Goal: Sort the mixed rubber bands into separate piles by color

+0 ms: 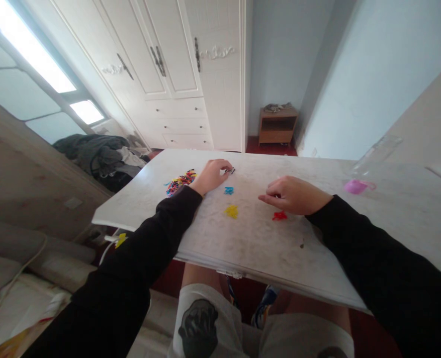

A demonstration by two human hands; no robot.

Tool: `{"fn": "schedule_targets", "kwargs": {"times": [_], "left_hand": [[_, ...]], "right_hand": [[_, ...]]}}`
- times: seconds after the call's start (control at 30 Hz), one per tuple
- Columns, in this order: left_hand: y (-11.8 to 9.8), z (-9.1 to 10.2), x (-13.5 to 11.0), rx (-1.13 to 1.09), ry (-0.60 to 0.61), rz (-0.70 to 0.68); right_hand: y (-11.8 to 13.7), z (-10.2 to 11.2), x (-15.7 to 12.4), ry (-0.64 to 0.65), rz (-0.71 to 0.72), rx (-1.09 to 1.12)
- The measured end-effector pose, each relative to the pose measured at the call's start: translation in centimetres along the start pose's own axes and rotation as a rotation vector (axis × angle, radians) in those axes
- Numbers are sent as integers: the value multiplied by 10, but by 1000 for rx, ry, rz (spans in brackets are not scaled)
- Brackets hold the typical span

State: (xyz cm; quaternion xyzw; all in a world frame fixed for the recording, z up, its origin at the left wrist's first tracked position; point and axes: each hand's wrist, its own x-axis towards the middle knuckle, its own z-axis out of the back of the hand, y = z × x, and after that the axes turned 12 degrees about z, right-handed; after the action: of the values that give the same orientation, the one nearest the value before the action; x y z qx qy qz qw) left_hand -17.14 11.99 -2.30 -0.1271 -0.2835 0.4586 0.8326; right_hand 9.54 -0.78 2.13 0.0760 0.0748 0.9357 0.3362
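Observation:
My left hand (213, 176) is at the far side of the white table, its fingertips closed around a small black piece (232, 170). Just left of its wrist lies a heap of mixed-colour small plastic pieces (181, 182), partly hidden by my sleeve. Below the left fingers sits a small blue cluster (228, 190), with a yellow cluster (231, 211) nearer me. My right hand (293, 195) hovers or rests just beyond a red cluster (280, 216). Its fingers are curled with thumb and forefinger close together; whatever they may hold is hidden.
The white table (242, 248) spans the view before my knees. On its right lie a clear plastic container (379, 155) and a pink lid-like item (355, 186) with a loop. A white wardrobe (220, 99), a small wooden cabinet (278, 127) and piled clothes (97, 154) stand beyond.

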Motion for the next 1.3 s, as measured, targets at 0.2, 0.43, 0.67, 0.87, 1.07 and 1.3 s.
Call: {"fn": "schedule_targets", "kwargs": {"times": [0.2, 0.43, 0.67, 0.87, 1.07, 1.3], "left_hand": [[-1, 3, -2, 59, -17, -40], [2, 6, -6, 87, 34, -63], [5, 5, -7, 134, 52, 11], [10, 14, -3, 90, -62, 119], [25, 57, -8, 61, -90, 304], [22, 75, -23, -4, 153, 386]], "right_hand": [[0, 1, 0, -5, 3, -7], [2, 2, 0, 1, -7, 0], [1, 1, 0, 14, -21, 11], [0, 0, 0, -2, -18, 10], [1, 0, 0, 1, -8, -13], [-1, -1, 0, -9, -20, -2]]}}
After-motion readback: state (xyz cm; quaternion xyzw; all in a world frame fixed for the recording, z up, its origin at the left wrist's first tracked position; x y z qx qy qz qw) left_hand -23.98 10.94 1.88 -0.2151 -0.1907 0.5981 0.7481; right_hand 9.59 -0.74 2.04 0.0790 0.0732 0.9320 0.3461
